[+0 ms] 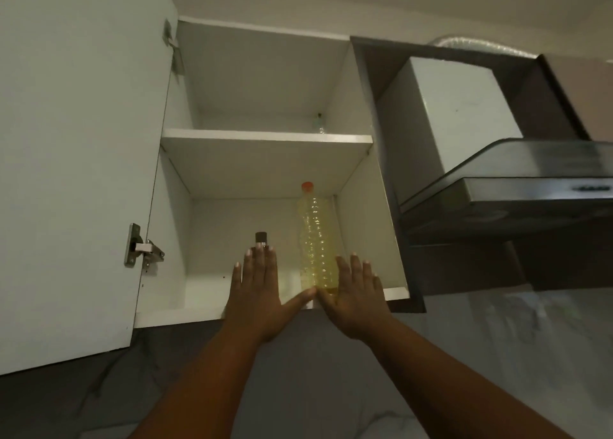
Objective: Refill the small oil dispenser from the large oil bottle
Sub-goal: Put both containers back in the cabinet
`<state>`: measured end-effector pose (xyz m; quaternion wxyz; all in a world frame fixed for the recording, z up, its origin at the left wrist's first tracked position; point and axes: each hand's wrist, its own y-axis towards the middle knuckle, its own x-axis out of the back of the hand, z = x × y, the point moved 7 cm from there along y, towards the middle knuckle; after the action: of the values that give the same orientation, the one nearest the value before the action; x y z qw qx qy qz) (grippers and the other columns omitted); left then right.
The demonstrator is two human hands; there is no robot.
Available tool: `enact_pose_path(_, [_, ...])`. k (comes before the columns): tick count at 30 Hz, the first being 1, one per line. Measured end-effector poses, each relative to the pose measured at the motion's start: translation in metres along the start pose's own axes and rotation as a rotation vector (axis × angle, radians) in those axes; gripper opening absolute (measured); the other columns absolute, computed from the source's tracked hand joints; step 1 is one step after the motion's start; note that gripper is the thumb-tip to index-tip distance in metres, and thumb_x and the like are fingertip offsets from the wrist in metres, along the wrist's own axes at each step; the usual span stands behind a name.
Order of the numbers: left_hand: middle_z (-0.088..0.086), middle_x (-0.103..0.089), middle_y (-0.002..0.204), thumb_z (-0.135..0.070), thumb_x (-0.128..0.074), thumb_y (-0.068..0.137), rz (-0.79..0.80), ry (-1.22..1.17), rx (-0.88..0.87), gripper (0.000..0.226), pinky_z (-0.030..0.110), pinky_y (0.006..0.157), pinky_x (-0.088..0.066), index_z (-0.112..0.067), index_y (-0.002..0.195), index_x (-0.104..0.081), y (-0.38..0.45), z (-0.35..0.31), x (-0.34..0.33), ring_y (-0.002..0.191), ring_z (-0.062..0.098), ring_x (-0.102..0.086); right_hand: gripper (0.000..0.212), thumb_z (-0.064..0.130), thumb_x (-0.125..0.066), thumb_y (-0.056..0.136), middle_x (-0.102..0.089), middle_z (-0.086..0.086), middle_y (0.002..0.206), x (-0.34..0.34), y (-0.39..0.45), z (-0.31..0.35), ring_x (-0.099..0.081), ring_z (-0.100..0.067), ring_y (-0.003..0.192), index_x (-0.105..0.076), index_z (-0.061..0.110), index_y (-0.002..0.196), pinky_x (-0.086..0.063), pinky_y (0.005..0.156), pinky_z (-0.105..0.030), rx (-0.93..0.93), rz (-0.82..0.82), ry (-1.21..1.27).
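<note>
- Both my hands are raised, flat and straight-fingered, at the front edge of the open wall cabinet (265, 316); neither grasps anything.
- The large oil bottle (314, 239), full of yellow oil under an orange cap (307, 186), stands upright on the bottom shelf, toward the right wall; its long axis runs vertical.
- My right hand (356, 292) is the nearer one: the bottle rises just to the inside of its fingers, its base behind my two thumbs, which meet in front of it.
- The small oil dispenser (261, 238), dark-capped, stands upright to the bottle's left, mostly hidden behind the fingertips of my left hand (257, 289); I cannot tell whether they touch it.
- The count: one big bottle, one dispenser, two empty hands, two shelves. A small clear object (320, 123) sits at the back of the upper shelf.
- To my judgement nothing is lifted out yet; the reach goes forward and up.
</note>
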<state>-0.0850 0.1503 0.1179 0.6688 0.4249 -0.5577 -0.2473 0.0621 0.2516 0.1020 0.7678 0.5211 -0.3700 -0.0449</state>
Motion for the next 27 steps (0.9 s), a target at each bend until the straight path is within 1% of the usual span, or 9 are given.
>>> enact_pose_path(3, [0.006,0.045,0.151,-0.096,0.01,0.063,0.042,0.029,-0.001,0.112,0.042,0.116,0.022,-0.017,0.134,0.047,-0.029,0.002,-0.001,0.137,0.022,0.042,0.094,0.078,-0.026,0.084,0.02,-0.01,0.159,0.016,-0.022,0.007,0.02,-0.03,0.145,0.014,0.026,0.151,0.008,0.116,-0.047,0.019,0.009,-0.086])
enact_pose_path(6, [0.005,0.046,0.149,-0.096,0.021,0.054,0.062,0.061,0.006,0.117,0.041,0.114,0.023,-0.017,0.137,0.044,-0.056,0.006,0.007,0.139,0.022,0.04,0.093,0.076,-0.03,0.085,0.019,-0.008,0.159,0.038,-0.039,0.022,0.02,-0.029,0.145,0.011,0.026,0.152,0.009,0.115,-0.045,0.048,-0.018,-0.085])
enact_pose_path(9, [0.006,0.043,0.15,-0.095,0.023,0.054,0.039,0.098,0.044,0.115,0.041,0.114,0.023,-0.02,0.139,0.041,-0.077,0.012,0.034,0.14,0.023,0.038,0.091,0.074,-0.032,0.086,0.018,-0.007,0.16,0.058,-0.05,0.046,0.019,-0.029,0.145,0.008,0.026,0.152,0.009,0.115,-0.045,0.095,-0.046,-0.085])
enact_pose_path(15, [0.009,0.028,0.16,-0.092,0.016,0.063,-0.035,0.202,0.146,0.114,0.04,0.116,0.018,-0.018,0.149,0.027,-0.117,0.007,0.116,0.141,0.022,0.033,0.088,0.071,-0.032,0.088,0.016,-0.008,0.16,0.104,-0.081,0.096,0.017,-0.03,0.146,0.007,0.026,0.152,0.007,0.116,-0.048,0.226,-0.075,-0.067])
enact_pose_path(18, [0.012,0.019,0.164,-0.089,0.013,0.069,-0.076,0.239,0.179,0.113,0.041,0.118,0.015,-0.015,0.155,0.016,-0.142,-0.008,0.161,0.15,0.028,0.021,0.084,0.067,-0.033,0.09,0.013,-0.007,0.161,0.134,-0.106,0.124,0.015,-0.03,0.147,0.004,0.026,0.152,0.004,0.117,-0.049,0.335,-0.094,-0.022])
enact_pose_path(20, [0.012,0.016,0.165,-0.086,0.012,0.069,-0.101,0.261,0.182,0.113,0.041,0.118,0.014,-0.014,0.156,0.013,-0.16,-0.017,0.189,0.152,0.029,0.015,0.08,0.064,-0.034,0.092,0.011,-0.007,0.161,0.155,-0.121,0.141,0.013,-0.03,0.147,0.002,0.025,0.152,0.002,0.117,-0.048,0.411,-0.112,-0.006])
enact_pose_path(22, [0.01,0.016,0.165,-0.086,0.011,0.07,-0.108,0.311,0.197,0.112,0.041,0.119,0.013,-0.015,0.156,0.014,-0.178,-0.021,0.219,0.152,0.028,0.014,0.08,0.064,-0.034,0.091,0.009,-0.007,0.161,0.176,-0.134,0.157,0.011,-0.03,0.147,0.001,0.025,0.152,0.001,0.117,-0.048,0.486,-0.128,-0.005])
enact_pose_path(24, [0.01,0.018,0.165,-0.086,0.013,0.07,-0.11,0.383,0.235,0.109,0.041,0.119,0.012,-0.017,0.154,0.02,-0.194,-0.018,0.249,0.152,0.029,0.014,0.081,0.066,-0.031,0.091,0.008,-0.008,0.161,0.193,-0.145,0.173,0.011,-0.03,0.147,0.002,0.025,0.152,0.001,0.118,-0.048,0.546,-0.141,-0.005])
enact_pose_path(27, [0.01,0.021,0.164,-0.086,0.01,0.075,-0.101,0.489,0.242,0.104,0.04,0.117,0.016,-0.017,0.152,0.024,-0.217,-0.013,0.301,0.151,0.029,0.017,0.08,0.065,-0.032,0.091,0.008,-0.007,0.161,0.219,-0.158,0.204,0.011,-0.03,0.147,0.003,0.026,0.152,0.002,0.118,-0.048,0.608,-0.145,0.004])
